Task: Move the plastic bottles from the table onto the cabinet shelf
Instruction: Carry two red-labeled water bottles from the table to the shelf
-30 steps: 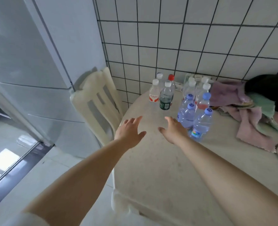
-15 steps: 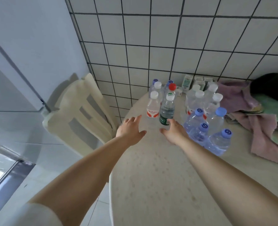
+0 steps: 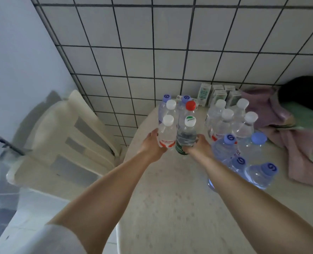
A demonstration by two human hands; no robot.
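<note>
gripping now where they hovered open before, the left hand (image 3: 153, 146) holds the red-label bottle (image 3: 167, 133), the right hand (image 3: 199, 148) the green-label bottle (image 3: 186, 135) beside it; lifting comes next

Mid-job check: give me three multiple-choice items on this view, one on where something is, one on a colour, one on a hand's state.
1. Where are the small cartons?
A. against the tiled wall
B. on the chair
C. at the table's near edge

2. The clear bottle behind the green-labelled plastic bottle has a cap coloured:
A. blue
B. red
C. yellow

3. The left hand is:
A. flat on the table
B. out of view
C. gripping the red-labelled clear plastic bottle

Answers: 1 A, they stand at the wall's foot. 2 B, it is plainly red. 3 C, fingers wrap its base.
</note>
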